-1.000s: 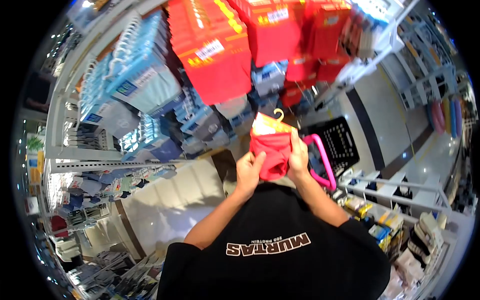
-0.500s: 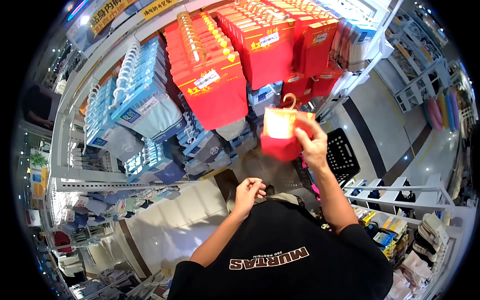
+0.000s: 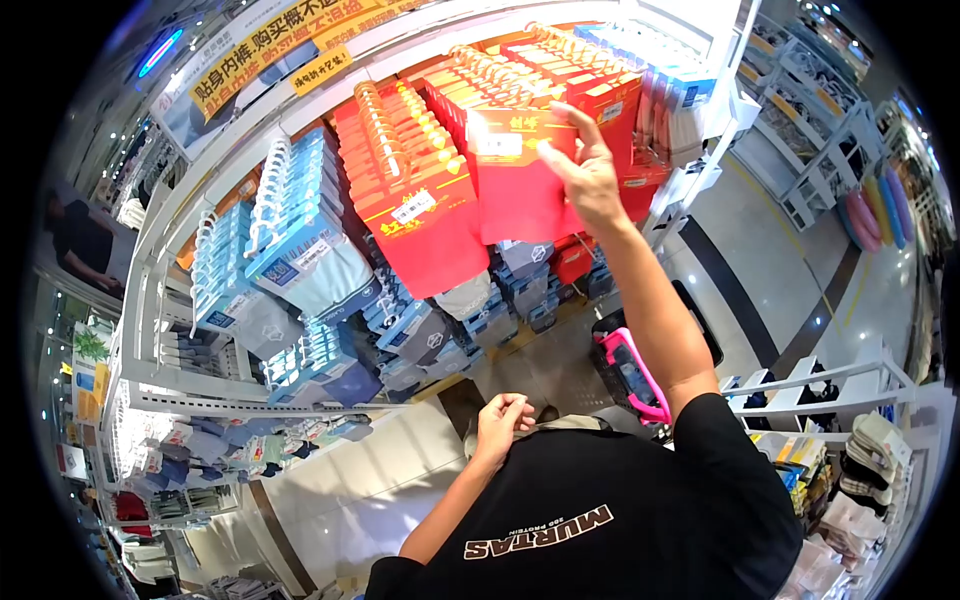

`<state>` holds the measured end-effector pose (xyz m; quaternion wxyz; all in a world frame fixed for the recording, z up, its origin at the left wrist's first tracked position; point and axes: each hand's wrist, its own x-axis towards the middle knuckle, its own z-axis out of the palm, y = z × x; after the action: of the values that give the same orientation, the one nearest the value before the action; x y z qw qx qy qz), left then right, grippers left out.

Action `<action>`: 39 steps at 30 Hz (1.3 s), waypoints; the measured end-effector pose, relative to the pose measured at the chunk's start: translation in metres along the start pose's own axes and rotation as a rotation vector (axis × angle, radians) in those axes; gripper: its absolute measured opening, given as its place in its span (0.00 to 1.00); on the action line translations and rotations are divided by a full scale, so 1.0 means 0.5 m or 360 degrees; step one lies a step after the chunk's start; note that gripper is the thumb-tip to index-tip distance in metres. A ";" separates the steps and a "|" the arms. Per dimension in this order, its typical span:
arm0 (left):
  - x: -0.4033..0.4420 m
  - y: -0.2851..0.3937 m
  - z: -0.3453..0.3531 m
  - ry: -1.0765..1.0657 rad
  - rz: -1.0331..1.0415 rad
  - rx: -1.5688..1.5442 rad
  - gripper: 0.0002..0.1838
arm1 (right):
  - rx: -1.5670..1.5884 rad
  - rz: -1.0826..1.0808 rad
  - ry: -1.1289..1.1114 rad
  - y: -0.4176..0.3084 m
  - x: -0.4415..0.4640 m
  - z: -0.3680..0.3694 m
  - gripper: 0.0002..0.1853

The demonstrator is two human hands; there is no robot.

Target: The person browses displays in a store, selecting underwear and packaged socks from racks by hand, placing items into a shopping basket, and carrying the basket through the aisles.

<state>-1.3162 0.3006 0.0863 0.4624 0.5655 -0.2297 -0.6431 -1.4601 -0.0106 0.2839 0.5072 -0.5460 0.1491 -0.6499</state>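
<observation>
My right hand (image 3: 592,185) is raised to the rack, its thumb and fingers closed on the upper right edge of a red underwear pack (image 3: 525,205). The pack has a white barcode label and hangs upright in front of a row of similar red packs (image 3: 500,80); its hanger hook is hard to make out. To its left hangs another row of red packs (image 3: 430,235) on orange hangers. Low in front of my body, my left hand (image 3: 503,425) is loosely closed, with nothing visible in it.
Blue underwear packs (image 3: 310,250) hang at left, with grey and blue ones (image 3: 425,330) below. A pink-framed device (image 3: 635,375) rests by a black basket (image 3: 700,325) near my right arm. A person (image 3: 85,240) is at far left. A white display rack (image 3: 820,385) stands at right.
My right hand has carried the red underwear pack up and left, from above the basket to the front of the red row. My left hand stays low, and the view has shifted slightly.
</observation>
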 end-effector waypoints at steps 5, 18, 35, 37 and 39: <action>-0.004 -0.006 -0.013 0.0023 -0.0028 -0.0009 0.11 | -0.0070 0.0036 0.0059 0.003 -0.030 0.003 0.30; -0.009 -0.003 -0.022 -0.0019 -0.0028 0.0050 0.10 | -0.1175 -0.0356 0.0860 -0.009 0.067 -0.184 0.29; -0.018 -0.014 -0.024 -0.0007 0.0010 0.0079 0.12 | -0.0811 0.0411 0.0665 -0.015 0.100 -0.269 0.39; -0.017 -0.014 -0.022 -0.0013 0.0002 0.0081 0.12 | -0.0622 0.0232 0.0609 0.010 0.102 -0.296 0.38; -0.016 -0.015 -0.017 -0.0028 -0.0007 0.0078 0.12 | -0.0398 0.0169 0.0384 -0.029 0.083 -0.254 0.32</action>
<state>-1.3112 0.3127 0.0822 0.4450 0.5715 -0.2483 -0.6432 -1.5720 -0.0840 0.2723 0.4473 -0.5142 0.3173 -0.6594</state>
